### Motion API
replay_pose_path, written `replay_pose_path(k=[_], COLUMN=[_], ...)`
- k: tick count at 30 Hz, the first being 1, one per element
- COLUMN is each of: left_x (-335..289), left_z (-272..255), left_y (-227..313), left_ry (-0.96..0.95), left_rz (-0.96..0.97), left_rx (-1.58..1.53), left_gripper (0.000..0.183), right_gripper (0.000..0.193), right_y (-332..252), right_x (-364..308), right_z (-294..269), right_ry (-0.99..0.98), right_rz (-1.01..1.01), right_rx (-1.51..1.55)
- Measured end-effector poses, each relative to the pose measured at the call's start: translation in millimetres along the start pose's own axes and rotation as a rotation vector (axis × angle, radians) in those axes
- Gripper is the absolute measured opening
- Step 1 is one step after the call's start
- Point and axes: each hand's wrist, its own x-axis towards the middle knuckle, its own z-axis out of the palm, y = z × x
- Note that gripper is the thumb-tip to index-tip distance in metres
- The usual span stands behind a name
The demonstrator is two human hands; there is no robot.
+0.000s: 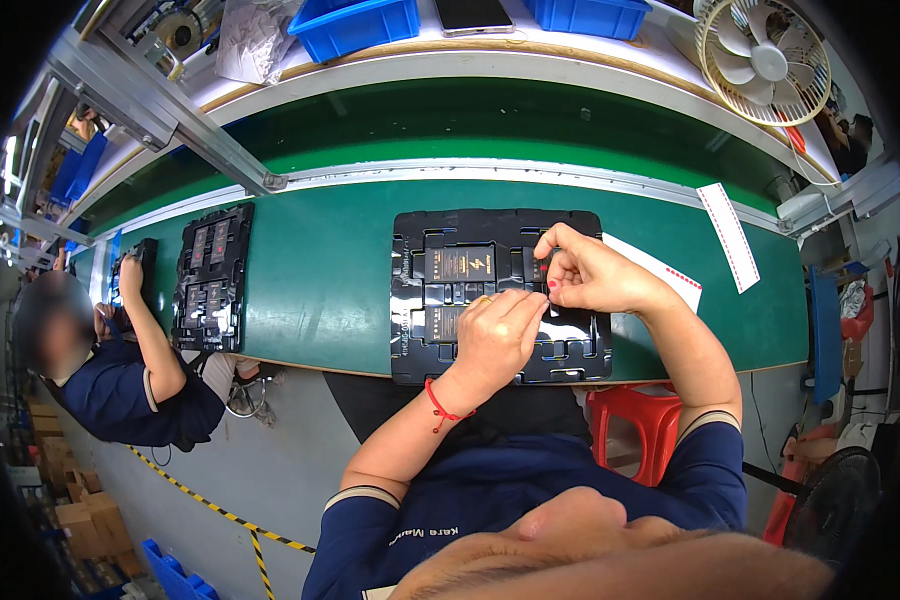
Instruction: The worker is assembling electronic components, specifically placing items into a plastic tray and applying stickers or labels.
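A black moulded plastic tray (402, 350) lies in front of me, with several flat black batteries (468, 265) with gold print in its pockets. My left hand (500, 335) rests over the tray's lower middle, fingers together and tips pinched close to my right hand; anything in them is hidden. Over the tray's right side, my right hand (595, 275) is closed in a pinch, and a small red dot sticker (553, 286) shows at its fingertips. Beneath those fingers, another battery (534, 266) is partly covered. A white sheet with red dots (660, 268) lies beside the tray, partly behind my right forearm.
A second white strip with red dots (730, 238) lies farther right on the green table (320, 290). To the left is another black tray (210, 280) of batteries, with a co-worker (135, 370) seated beyond it. Blue bins (355, 30) and a fan (768, 62) stand on the shelf.
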Motion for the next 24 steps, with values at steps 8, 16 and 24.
replay_pose_path(k=[8, 16, 24], left_x=[-1, -2, 1], left_z=[-1, 2, 1], left_y=[-1, -1, -3], left_ry=[-0.012, -0.008, 0.003], left_rz=[0.002, 0.006, 0.035], left_rx=[0.016, 0.015, 0.022], left_gripper=[0.007, 0.006, 0.006], right_gripper=[0.045, 0.04, 0.007], right_y=[-15, -22, -33], right_x=[-4, -14, -27], right_z=[5, 7, 20], right_ry=[0.06, 0.097, 0.309], right_rz=[-0.002, -0.018, -0.415], right_rx=[-0.172, -0.371, -0.853])
